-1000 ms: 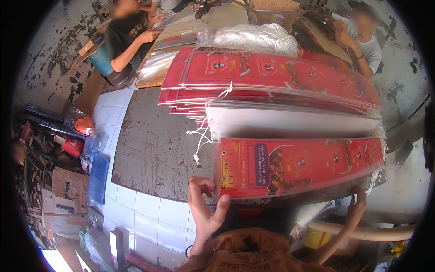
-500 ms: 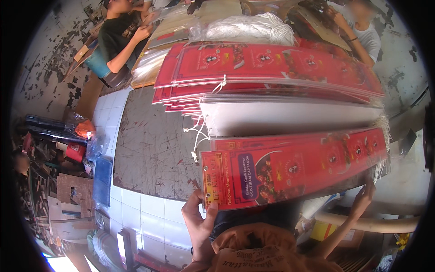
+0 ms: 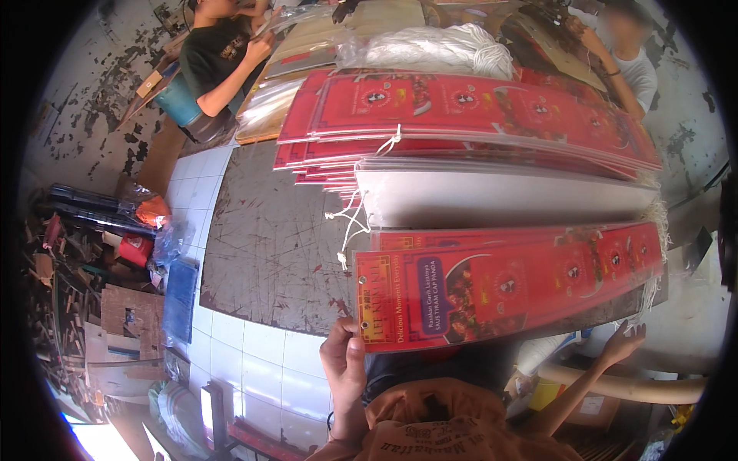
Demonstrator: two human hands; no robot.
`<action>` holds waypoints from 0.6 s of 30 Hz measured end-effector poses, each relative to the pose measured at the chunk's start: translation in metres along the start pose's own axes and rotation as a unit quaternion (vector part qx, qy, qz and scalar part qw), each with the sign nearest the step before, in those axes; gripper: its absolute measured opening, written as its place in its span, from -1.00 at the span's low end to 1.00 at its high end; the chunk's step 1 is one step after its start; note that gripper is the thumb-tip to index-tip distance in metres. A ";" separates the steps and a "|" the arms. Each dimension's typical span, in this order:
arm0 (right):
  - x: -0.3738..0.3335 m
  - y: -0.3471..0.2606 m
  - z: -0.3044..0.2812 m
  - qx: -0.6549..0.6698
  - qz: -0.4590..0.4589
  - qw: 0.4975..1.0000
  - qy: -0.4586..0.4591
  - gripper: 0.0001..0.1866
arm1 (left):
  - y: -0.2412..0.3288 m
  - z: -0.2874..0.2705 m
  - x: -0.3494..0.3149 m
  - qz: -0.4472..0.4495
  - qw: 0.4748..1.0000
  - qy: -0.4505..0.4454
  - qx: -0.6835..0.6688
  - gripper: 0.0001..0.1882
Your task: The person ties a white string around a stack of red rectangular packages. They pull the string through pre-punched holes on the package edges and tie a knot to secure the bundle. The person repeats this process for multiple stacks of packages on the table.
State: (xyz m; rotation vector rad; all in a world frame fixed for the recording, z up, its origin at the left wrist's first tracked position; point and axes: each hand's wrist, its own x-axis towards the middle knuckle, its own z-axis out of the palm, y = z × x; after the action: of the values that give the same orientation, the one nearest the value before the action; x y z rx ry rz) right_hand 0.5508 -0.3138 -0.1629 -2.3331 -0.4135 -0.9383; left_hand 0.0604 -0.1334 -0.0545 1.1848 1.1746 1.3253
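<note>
A long red printed plastic-covered strip banner (image 3: 500, 288) lies at the table's near edge, with two metal eyelets at its left end. My left hand (image 3: 343, 361) is closed at its lower left corner, thumb on the near side and fingers curled at the edge. Off the banner's right end, my right hand (image 3: 624, 343) is open, fingers apart and holding nothing. Behind this banner stands a pack of strips showing white backs (image 3: 500, 198), with knotted white strings (image 3: 350, 234) hanging at the left. More white strings (image 3: 655, 253) trail at the right ends.
Further back lies a stack of red strips (image 3: 477, 115), and beyond it a bundle of white cord (image 3: 438, 50). The scratched dark tabletop (image 3: 261, 238) shows at left. One person (image 3: 223, 61) sits far left, another (image 3: 630, 77) far right. Scrap boards (image 3: 127, 315) crowd the left floor.
My right hand has come away from the strings at the banner's right end and moved down, its fingers spreading. My left hand remains at the left corner. The whole view has shifted slightly.
</note>
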 end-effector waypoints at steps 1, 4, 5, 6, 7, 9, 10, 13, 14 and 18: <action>-0.002 0.001 0.001 0.030 0.036 0.998 -0.031 -0.60 | -0.003 -0.002 -0.001 -0.001 1.000 0.008 0.004 -0.52; -0.006 0.004 0.003 0.054 0.099 0.987 -0.117 -0.59 | -0.008 -0.002 0.001 0.003 1.000 0.024 0.005 -0.44; -0.005 0.001 0.000 0.016 0.093 0.985 -0.145 -0.59 | -0.008 -0.002 0.001 0.007 1.000 0.029 0.005 -0.42; -0.005 0.001 -0.002 -0.021 0.086 0.981 -0.171 -0.59 | -0.008 -0.002 0.001 0.009 0.999 0.032 0.001 -0.41; -0.006 0.006 0.000 -0.029 0.066 0.983 -0.168 -0.59 | -0.009 -0.002 0.000 0.012 0.999 0.036 -0.003 -0.41; -0.007 0.017 0.002 -0.045 0.030 0.986 -0.157 -0.59 | -0.010 -0.002 0.002 0.015 0.999 0.037 -0.012 -0.44; -0.008 0.022 0.003 -0.031 0.050 0.988 -0.143 -0.61 | -0.011 -0.002 0.002 0.016 0.999 0.036 -0.016 -0.46; -0.008 0.014 -0.002 0.026 0.095 0.991 -0.095 -0.68 | -0.012 -0.003 0.003 0.012 0.999 0.037 -0.016 -0.46; -0.009 -0.001 -0.010 0.053 0.102 0.991 -0.071 -0.71 | -0.013 -0.002 0.004 0.011 0.999 0.036 -0.015 -0.45; 0.003 -0.022 -0.027 0.172 0.045 0.974 -0.144 -0.78 | -0.017 -0.002 0.004 0.012 0.998 0.050 -0.023 -0.49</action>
State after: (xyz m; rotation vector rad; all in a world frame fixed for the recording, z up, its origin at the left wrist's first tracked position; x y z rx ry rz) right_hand 0.5277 -0.3132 -0.1362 -2.1471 -0.5347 -0.4424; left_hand 0.0595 -0.1289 -0.0714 1.1129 1.1980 1.4371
